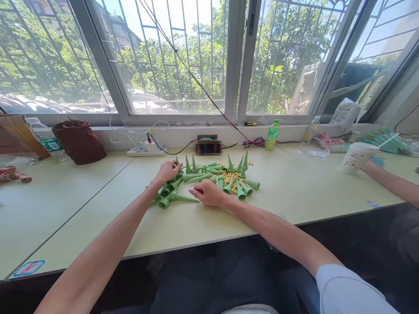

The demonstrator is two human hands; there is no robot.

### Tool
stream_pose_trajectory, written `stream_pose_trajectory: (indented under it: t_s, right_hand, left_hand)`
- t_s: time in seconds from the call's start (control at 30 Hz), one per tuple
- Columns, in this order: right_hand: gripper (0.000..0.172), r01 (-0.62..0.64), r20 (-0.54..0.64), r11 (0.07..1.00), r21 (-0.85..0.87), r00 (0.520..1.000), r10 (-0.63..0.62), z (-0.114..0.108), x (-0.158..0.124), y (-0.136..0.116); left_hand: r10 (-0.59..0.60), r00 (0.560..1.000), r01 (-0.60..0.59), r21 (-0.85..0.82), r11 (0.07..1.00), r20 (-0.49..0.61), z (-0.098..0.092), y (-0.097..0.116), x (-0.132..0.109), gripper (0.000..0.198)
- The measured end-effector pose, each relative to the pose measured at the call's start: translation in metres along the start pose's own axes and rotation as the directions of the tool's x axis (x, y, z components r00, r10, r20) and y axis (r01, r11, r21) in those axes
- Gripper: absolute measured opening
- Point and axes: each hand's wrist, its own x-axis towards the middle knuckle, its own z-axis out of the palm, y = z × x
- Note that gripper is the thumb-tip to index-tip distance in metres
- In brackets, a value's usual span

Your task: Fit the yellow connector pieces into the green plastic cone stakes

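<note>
My left hand (168, 171) has its fingers closed around the upper part of an upright green plastic spike (178, 165) at the back left of a pile. Nearer me, my right hand (209, 193) is curled closed just above the table; whatever its fingers hold, if anything, is hidden. A green spike (183, 198) lies on its side with its tip pointing at that hand. Hollow-ended green spikes (241, 192) lie right of it, around a heap of small yellow plastic pieces (231, 178). Several more spikes (194, 164) stand upright at the back.
Behind the pile sits a small device (208, 147) with cables, beside a power strip (147, 149). A green bottle (272, 136) stands by the window. To the right, another person's arm (389, 179) reaches behind a white cup (359, 157). A brown bag (78, 140) is at left.
</note>
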Motion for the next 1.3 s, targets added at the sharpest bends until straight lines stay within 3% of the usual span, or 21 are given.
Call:
stream_pose_trajectory:
  t_s: [0.27,0.33,0.63,0.83,1.07,1.3]
  right_hand:
    - [0.042,-0.003,0.021,1.000,-0.012,1.000,0.003,-0.001,0.000,-0.002]
    - [0.042,0.005,0.025,1.000,-0.007,1.000,-0.005,-0.001,0.000,-0.002]
    - [0.042,-0.032,0.035,0.999,-0.025,0.999,0.033,-0.003,0.000,-0.002]
    - [0.043,-0.023,0.029,1.000,-0.014,0.999,0.024,-0.002,0.000,-0.001]
    - [0.042,-0.026,0.020,1.000,-0.013,0.999,0.026,0.000,0.000,0.002]
    - [0.043,-0.013,0.005,1.000,-0.017,1.000,0.013,-0.001,0.000,0.003]
  left_hand:
    - [-0.085,0.995,0.088,-0.055,0.995,0.061,-0.025,-0.022,-0.024,0.035]
    - [-0.056,0.993,0.060,-0.043,0.997,0.105,-0.024,-0.027,-0.029,0.033]
    - [0.060,0.998,-0.061,-0.082,0.995,-0.017,0.000,-0.035,-0.035,0.026]
    - [0.056,0.998,-0.056,-0.182,0.982,-0.009,-0.005,-0.033,-0.040,0.025]
    - [0.131,0.991,-0.129,-0.164,0.978,0.007,-0.009,-0.026,-0.043,0.022]
    - [0.145,0.989,-0.132,-0.243,0.961,0.038,-0.009,-0.024,-0.045,0.031]
